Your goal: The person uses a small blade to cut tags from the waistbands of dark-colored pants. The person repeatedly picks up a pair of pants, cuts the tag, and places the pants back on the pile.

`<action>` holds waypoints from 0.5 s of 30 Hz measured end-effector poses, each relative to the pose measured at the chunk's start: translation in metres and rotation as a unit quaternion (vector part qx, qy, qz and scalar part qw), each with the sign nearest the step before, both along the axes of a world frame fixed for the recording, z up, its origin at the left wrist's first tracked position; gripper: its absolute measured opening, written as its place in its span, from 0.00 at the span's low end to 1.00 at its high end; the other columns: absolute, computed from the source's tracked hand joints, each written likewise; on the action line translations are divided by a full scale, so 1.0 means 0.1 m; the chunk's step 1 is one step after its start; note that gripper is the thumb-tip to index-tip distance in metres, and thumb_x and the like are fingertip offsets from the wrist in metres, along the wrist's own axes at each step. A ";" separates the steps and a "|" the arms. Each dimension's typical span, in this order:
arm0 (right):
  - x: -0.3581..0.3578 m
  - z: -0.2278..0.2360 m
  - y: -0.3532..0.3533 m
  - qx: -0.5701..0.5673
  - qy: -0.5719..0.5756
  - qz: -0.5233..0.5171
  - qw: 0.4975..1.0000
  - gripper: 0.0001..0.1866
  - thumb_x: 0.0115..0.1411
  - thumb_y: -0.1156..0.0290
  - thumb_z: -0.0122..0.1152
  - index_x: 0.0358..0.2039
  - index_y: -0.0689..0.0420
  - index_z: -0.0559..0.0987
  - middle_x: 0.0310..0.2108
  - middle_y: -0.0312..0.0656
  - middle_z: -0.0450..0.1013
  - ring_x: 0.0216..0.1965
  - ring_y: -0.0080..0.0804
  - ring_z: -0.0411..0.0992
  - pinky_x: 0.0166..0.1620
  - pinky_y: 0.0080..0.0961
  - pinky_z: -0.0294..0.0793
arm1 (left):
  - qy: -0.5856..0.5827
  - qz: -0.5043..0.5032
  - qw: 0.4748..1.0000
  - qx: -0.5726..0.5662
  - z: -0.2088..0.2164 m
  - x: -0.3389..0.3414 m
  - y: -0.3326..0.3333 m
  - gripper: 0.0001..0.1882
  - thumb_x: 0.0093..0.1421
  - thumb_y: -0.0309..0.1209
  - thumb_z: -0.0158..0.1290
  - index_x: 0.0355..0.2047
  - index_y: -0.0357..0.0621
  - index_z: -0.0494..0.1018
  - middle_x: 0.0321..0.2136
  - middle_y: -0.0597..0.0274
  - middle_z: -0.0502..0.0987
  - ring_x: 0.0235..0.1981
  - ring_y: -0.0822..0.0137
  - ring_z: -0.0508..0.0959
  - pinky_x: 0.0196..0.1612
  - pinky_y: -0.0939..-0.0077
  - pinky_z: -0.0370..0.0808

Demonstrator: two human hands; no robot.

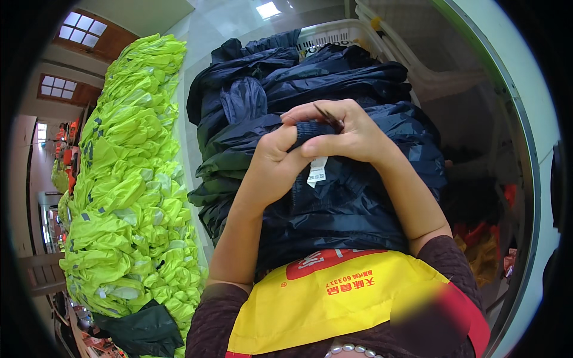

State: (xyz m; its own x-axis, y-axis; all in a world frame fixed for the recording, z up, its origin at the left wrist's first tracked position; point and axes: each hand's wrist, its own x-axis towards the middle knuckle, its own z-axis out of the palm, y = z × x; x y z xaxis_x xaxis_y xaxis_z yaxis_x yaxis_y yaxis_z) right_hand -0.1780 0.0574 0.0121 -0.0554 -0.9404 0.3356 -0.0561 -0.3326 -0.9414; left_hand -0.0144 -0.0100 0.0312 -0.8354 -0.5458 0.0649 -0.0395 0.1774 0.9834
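Observation:
A navy garment point(352, 200) of thin, shiny cloth lies in front of me, its gathered, ribbed edge point(311, 129) raised between my hands. My left hand point(276, 160) is closed on that edge, thumb and fingers pinching the cloth. Close beside it, my right hand point(352, 134) curls round a slim, dark, pointed tool that looks like thread snips point(328, 116). Its thumb and fingertips meet the same edge. A small white label point(317, 172) hangs from the garment just below my hands. The tips of the snips show; the rest is hidden in my palm.
More navy garments point(286, 89) are heaped beyond my hands, before a white plastic basket point(334, 30). To the left runs a tall pile of bright yellow-green garments point(131, 179), with a dark green cloth point(146, 328) at its near end. A pale frame edge point(525, 137) curves along the right.

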 end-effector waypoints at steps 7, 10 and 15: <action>0.23 -0.11 -0.01 -0.020 -0.220 -0.028 0.975 0.09 0.56 0.70 0.60 0.33 0.63 0.81 0.32 0.39 0.78 0.33 0.18 0.73 0.38 0.15 0.72 | -0.005 0.021 0.994 -0.105 -0.04 -0.01 0.09 0.04 0.57 0.22 0.53 0.32 0.34 0.75 0.25 0.71 0.73 0.27 0.81 0.70 0.30 0.86 0.66; 0.19 -0.11 -0.02 -0.156 0.064 -0.198 0.966 0.07 0.53 0.69 0.63 0.29 0.60 0.81 0.27 0.39 0.77 0.30 0.24 0.75 0.34 0.17 0.72 | 0.009 0.020 0.999 -0.033 -0.04 -0.03 0.11 0.06 0.57 0.22 0.52 0.36 0.34 0.74 0.27 0.71 0.74 0.29 0.82 0.69 0.31 0.87 0.66; 0.05 -0.08 -0.01 -0.254 0.243 -0.265 0.898 0.07 0.51 0.68 0.64 0.28 0.57 0.81 0.25 0.40 0.76 0.24 0.32 0.74 0.28 0.21 0.72 | 0.010 0.011 1.000 -0.018 -0.08 -0.04 0.09 0.06 0.57 0.24 0.53 0.34 0.35 0.72 0.25 0.67 0.72 0.27 0.78 0.69 0.32 0.82 0.67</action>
